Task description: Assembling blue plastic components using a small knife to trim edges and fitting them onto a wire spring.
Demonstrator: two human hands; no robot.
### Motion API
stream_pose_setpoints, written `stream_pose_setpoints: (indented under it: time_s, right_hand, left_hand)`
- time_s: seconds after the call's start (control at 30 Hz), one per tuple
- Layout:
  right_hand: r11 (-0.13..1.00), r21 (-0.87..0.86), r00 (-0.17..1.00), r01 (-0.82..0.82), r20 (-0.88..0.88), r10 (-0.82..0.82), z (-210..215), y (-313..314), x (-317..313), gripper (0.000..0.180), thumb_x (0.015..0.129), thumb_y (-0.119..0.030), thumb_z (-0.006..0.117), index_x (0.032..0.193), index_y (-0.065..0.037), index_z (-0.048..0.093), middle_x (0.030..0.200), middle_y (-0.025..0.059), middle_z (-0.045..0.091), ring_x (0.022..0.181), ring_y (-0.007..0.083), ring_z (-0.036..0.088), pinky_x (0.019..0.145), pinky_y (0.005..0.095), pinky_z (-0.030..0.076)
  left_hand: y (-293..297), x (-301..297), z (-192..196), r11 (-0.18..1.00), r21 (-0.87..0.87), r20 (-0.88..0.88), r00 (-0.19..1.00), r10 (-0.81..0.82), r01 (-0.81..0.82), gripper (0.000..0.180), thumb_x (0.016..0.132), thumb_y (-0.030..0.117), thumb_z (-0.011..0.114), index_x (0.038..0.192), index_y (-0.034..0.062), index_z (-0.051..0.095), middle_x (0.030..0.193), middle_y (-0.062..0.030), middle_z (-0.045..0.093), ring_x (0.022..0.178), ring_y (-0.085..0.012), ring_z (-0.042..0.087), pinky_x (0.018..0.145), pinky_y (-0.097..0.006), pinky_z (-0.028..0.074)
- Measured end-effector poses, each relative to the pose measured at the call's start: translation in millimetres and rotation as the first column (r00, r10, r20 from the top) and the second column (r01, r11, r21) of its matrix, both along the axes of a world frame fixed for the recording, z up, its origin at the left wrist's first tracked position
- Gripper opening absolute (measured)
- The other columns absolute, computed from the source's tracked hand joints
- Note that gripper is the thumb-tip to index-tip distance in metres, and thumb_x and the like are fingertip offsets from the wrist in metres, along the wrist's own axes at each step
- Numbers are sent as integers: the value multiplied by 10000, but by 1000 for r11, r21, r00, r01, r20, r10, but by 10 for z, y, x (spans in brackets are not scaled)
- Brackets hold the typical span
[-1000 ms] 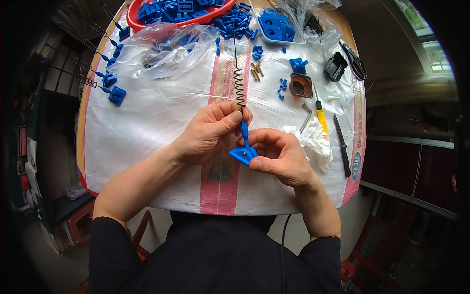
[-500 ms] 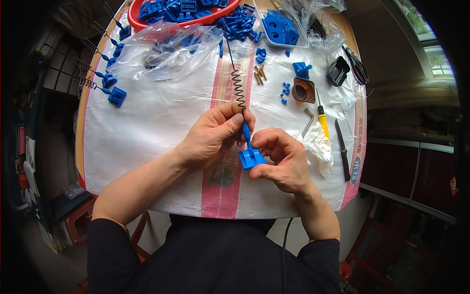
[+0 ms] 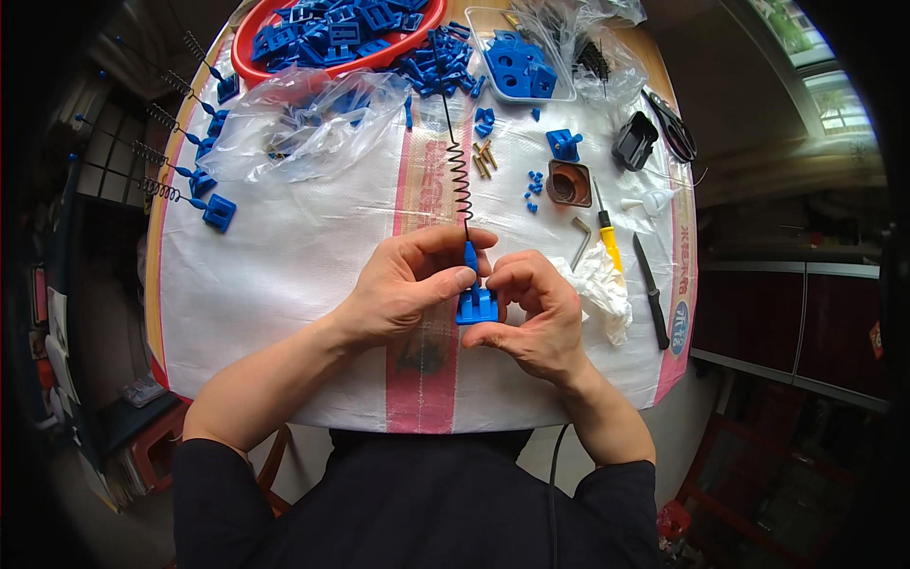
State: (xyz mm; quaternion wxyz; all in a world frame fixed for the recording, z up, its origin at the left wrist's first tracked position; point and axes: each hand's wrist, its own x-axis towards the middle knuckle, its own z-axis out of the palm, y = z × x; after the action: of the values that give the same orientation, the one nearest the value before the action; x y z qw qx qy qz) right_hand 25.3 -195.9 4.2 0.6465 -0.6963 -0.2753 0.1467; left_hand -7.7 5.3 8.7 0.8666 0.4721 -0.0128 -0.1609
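Left hand (image 3: 408, 284) pinches the blue stem (image 3: 471, 256); right hand (image 3: 536, 313) grips the blue base (image 3: 478, 308) on its right side. Uneven pull could cock the stem at the joint. Both forearms angle inward, thumbs facing each other, piece between them over the counter (image 3: 284, 322). Spring wire (image 3: 461, 180) points away; a sideways swing might snag the plastic bag (image 3: 299, 123).

daylight from the upper-right window (image 3: 839, 102), dark fisheye-bent picture edges
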Motion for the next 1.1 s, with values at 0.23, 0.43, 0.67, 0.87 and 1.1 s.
stream_pose_setpoints:
  time_s: [0.23,0.43,0.67,0.87,1.1]
  right_hand:
    - [929,-141,853,342,462,-244,320,-74,3,527,744,-308,846,1071,0,569,871,82,608,614,128,599,481,249,457]
    - [911,-184,701,368,699,-142,846,-397,-39,228,756,-13,778,933,-12,635,775,88,644,606,206,611,522,290,483]
    - [219,-605,639,765,753,-153,531,-1448,345,320,790,-93,733,1074,17,636,947,154,643,822,257,624,748,367,505]
    - [231,-749,784,620,587,-200,355,-1567,250,284,808,-35,653,1090,5,644,918,157,643,848,323,625,759,410,492]
    - [268,-530,592,805,754,-287,221,-1649,264,188,885,-28,529,1036,56,603,880,182,628,783,334,618,702,414,486]
  left_hand:
    - [-4,33,-77,999,-20,-29,999,30,-31,402,949,77,593,1320,-35,489,1003,-66,630,923,-115,611,824,-269,530]
    - [-46,26,-76,997,-77,-96,995,-15,8,402,957,135,607,1301,-40,500,982,-101,672,923,-139,644,774,-259,535]
    - [-50,35,-83,988,-139,-164,983,-87,64,366,958,102,585,1293,-23,503,964,-113,642,987,-253,650,915,-418,528]
    - [37,81,-33,993,-119,-263,963,-55,24,308,944,58,590,1233,-33,532,998,-173,671,948,-270,675,819,-407,589]
    - [12,91,-118,994,-92,-289,957,26,-55,274,949,56,584,1209,-21,547,1016,-193,681,955,-263,687,792,-362,596]
